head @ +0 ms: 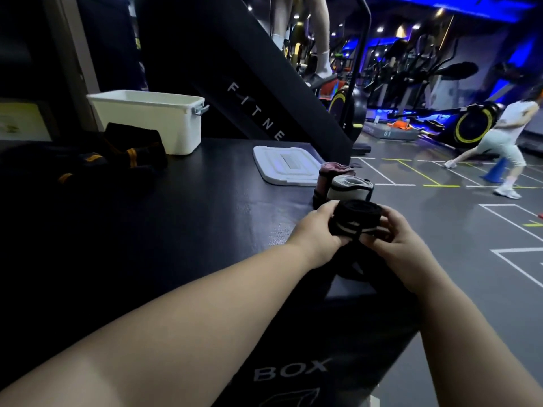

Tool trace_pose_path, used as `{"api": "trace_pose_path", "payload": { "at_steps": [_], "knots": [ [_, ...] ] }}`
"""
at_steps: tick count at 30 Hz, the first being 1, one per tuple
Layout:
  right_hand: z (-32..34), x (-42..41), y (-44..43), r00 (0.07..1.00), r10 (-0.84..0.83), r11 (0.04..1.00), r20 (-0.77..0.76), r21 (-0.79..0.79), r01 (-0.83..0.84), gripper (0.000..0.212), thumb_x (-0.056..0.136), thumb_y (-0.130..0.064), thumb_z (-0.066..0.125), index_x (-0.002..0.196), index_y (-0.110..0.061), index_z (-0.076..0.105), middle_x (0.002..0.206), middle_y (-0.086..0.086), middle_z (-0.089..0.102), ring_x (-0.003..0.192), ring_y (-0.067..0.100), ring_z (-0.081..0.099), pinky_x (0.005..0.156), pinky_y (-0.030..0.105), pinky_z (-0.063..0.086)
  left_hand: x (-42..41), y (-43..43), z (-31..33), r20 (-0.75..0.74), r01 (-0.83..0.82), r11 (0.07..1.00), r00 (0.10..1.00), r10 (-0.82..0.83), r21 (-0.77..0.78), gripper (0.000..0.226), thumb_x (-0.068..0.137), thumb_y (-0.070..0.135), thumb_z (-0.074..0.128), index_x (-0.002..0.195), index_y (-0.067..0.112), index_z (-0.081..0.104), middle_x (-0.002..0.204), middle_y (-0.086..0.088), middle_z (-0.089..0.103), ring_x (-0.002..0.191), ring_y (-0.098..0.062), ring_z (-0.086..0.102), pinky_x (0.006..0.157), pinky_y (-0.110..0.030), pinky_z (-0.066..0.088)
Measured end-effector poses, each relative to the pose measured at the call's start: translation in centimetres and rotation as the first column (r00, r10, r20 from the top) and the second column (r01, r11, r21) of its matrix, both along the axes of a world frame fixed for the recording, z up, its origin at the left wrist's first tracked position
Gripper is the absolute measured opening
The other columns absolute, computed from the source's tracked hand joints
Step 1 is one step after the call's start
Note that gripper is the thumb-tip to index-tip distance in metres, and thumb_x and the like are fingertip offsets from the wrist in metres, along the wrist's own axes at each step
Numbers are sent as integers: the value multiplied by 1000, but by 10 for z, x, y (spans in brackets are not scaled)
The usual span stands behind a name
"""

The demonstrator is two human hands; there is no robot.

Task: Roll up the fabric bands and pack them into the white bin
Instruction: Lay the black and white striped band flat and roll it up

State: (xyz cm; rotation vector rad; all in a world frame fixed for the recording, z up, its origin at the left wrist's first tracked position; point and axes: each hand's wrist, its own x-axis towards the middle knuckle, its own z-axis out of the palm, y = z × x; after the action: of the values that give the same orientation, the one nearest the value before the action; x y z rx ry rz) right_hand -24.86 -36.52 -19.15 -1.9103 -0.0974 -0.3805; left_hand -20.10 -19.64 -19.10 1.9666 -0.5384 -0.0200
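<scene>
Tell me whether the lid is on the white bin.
No: the lid lies flat on the black box top, apart from the open white bin.

We hold both bare forearms out ahead, the left arm (pixel 176 318) coming in long from the lower left and the right arm (pixel 470 333) from the lower right, converging toward each other. Our left hand (pixel 316 230) curls around the left side of a rolled black band (pixel 357 218), thumb lying up by its top edge. Our right hand (pixel 404 245) closes on the opposite side, its fingers (pixel 388 221) bent against the roll. Both wrists run fairly straight, with the backs of the hands turned up.
</scene>
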Motion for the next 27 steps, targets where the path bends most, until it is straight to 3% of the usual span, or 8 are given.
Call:
{"api": "trace_pose_path", "payload": {
  "at_steps": [4,13,15,17,19,21,25,27],
  "knots": [
    [-6,7,-5,999,-29,999,14,42,28,57,88,5,63,130,-31,50,122,4,65,113,19,62,99,41,49,5,-10,2,55,-45,999,998,43,28,57,78,17,73,131,24,53,118,-7,60,105,-22,62,97,-36,50],
    [-12,11,-6,999,-47,988,12,151,45,55,88,5,61,130,-29,51,125,4,65,117,19,62,103,48,47,7,-17,4,45,-107,987,994,103,120,63,82,23,74,138,27,47,127,-5,55,115,-21,56,103,-32,43],
    [-12,8,-5,998,-61,984,26,170,56,54,86,2,65,132,-23,52,128,4,64,119,19,60,104,45,46,4,-15,5,47,-124,982,992,118,145,60,82,24,74,137,22,49,129,-6,56,118,-22,55,103,-32,43],
    [-8,-1,-1,985,-148,970,91,206,127,49,88,7,62,127,-20,53,130,3,60,120,16,58,103,33,47,2,-11,5,15,-134,982,991,133,134,56,83,24,74,134,18,51,126,-5,60,117,-22,57,102,-34,44],
    [-3,-13,6,938,-287,945,195,218,243,47,88,11,59,113,-29,56,123,0,61,110,8,59,94,17,48,-1,-4,5,-37,-145,983,988,150,116,55,86,25,72,136,16,50,123,-4,62,116,-21,57,100,-30,44],
    [2,-21,18,892,-358,928,275,207,309,44,87,7,60,100,-35,58,112,4,63,90,2,60,79,12,48,-2,7,8,-52,-161,980,984,168,118,53,88,29,70,136,17,50,122,-2,63,115,-20,57,97,-27,42],
    [15,-22,59,905,-268,963,331,124,240,22,80,-13,64,87,-33,62,82,2,62,67,7,55,66,16,46,-1,45,15,-61,-174,971,981,186,164,51,90,36,67,135,19,51,123,-1,62,115,-19,57,97,-27,42],
    [20,-14,84,929,-189,981,317,18,193,22,82,-9,69,87,-30,64,77,-2,63,63,6,54,63,14,45,2,73,17,-79,-211,964,971,226,162,49,89,36,68,132,18,53,120,-2,63,110,-20,60,97,-29,46]
  ]
}}
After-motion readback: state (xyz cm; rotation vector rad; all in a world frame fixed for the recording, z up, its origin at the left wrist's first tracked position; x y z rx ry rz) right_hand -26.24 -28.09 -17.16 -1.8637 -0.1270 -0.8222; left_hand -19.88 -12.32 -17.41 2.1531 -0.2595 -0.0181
